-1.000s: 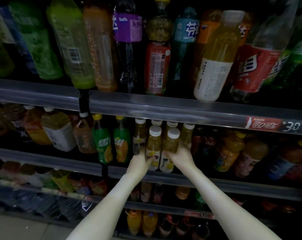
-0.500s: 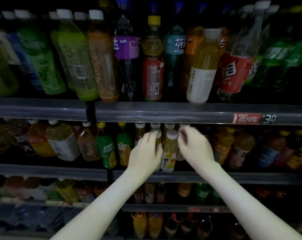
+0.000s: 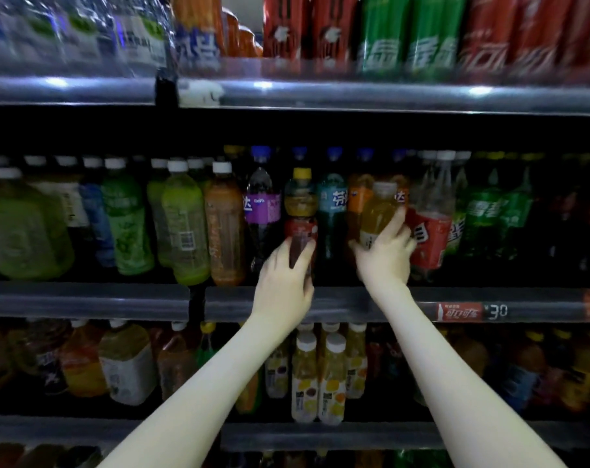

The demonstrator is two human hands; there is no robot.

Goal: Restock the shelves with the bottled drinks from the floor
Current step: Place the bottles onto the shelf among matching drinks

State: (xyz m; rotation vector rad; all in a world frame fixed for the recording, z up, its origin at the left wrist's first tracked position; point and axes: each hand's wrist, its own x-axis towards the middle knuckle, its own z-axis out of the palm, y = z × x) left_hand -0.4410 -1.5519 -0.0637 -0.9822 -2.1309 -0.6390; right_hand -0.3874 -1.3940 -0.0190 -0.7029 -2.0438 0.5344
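Note:
My left hand [image 3: 285,283] grips the lower part of a red-labelled bottle with a yellow cap [image 3: 300,211] on the middle shelf [image 3: 337,304]. My right hand [image 3: 384,258] holds a yellow drink bottle with a white cap and white label [image 3: 378,211] around its lower half, tilted, in front of the orange soda bottles. Two small yellow juice bottles with white caps [image 3: 318,383] stand at the front of the shelf below, between my forearms.
Green tea bottles [image 3: 185,224], an amber tea bottle [image 3: 224,228] and a purple-labelled soda [image 3: 263,211] stand left of my hands. A red-labelled clear bottle [image 3: 428,238] and green soda bottles [image 3: 482,214] stand to the right. Cans and packs fill the top shelf [image 3: 388,92].
Both hands left the small juice bottles on the lower shelf and rose to the shelf above. The left now grips the red-labelled bottle, the right the yellow drink bottle. The view tilted up.

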